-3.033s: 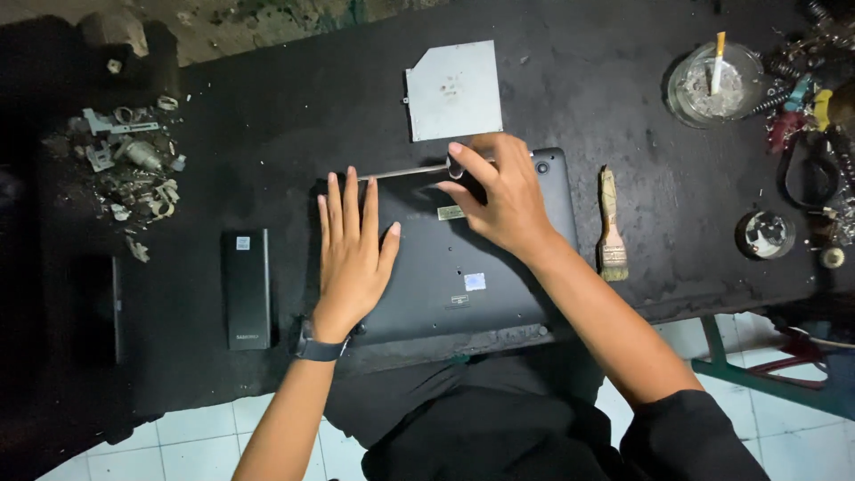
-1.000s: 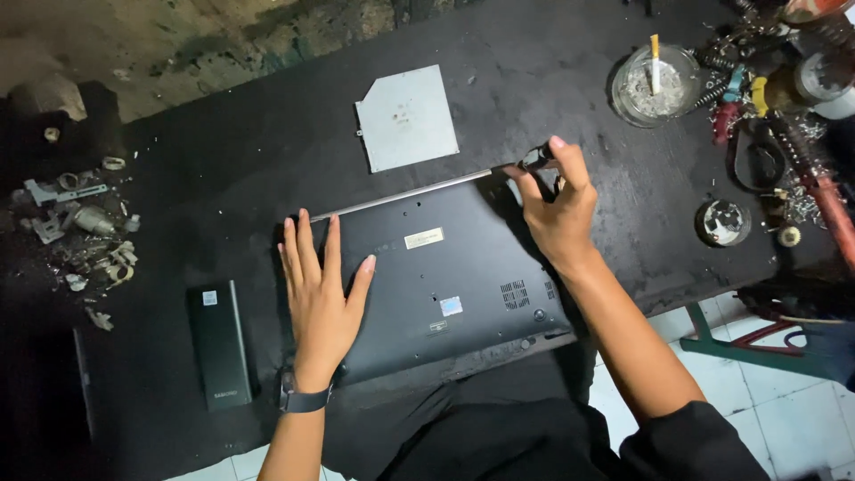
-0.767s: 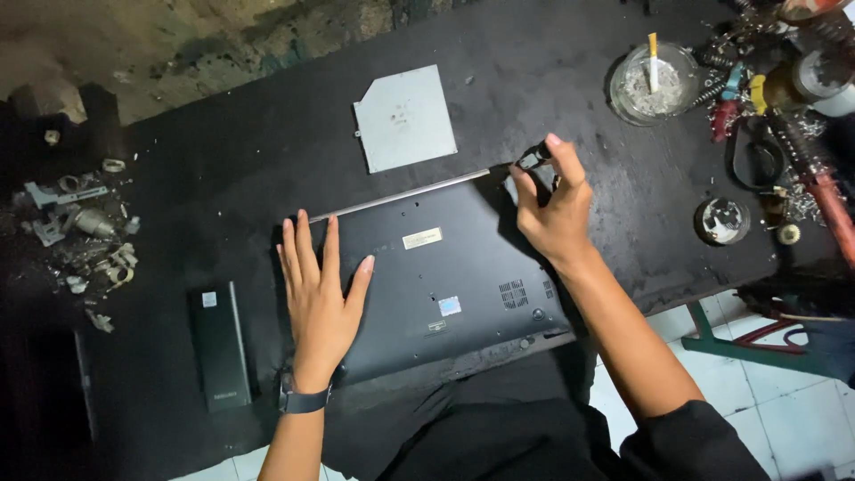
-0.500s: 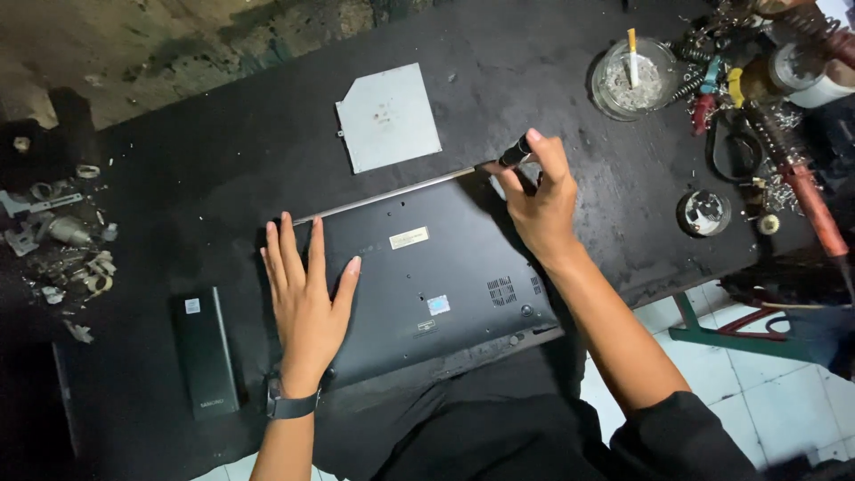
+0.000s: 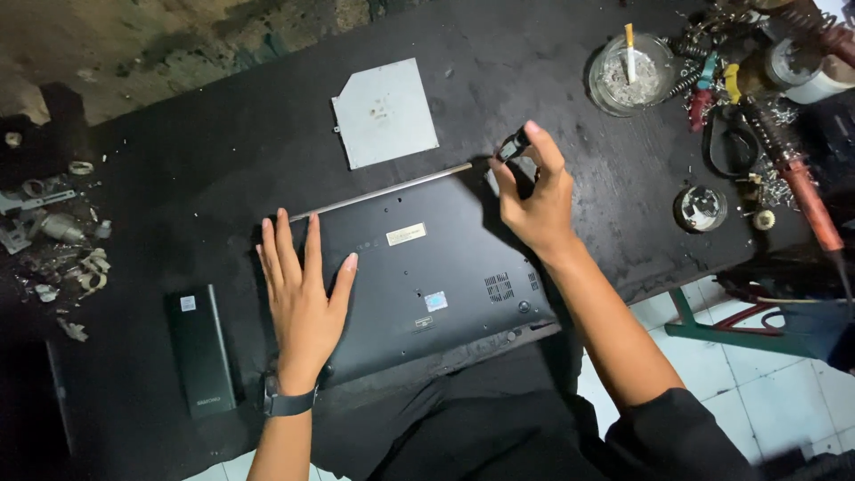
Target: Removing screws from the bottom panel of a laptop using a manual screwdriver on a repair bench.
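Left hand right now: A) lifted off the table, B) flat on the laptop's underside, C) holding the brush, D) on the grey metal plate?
B: the left hand lies palm down, fingers spread, on the left part of the upturned laptop, apart from the grey metal plate.

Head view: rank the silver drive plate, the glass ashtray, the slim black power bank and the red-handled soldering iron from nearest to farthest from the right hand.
From the right hand:
1. Glass ashtray, up and to its right; silver drive plate, up and to its left. Too close to call.
2. Red-handled soldering iron, far right.
3. Slim black power bank, far left, beyond the left hand.
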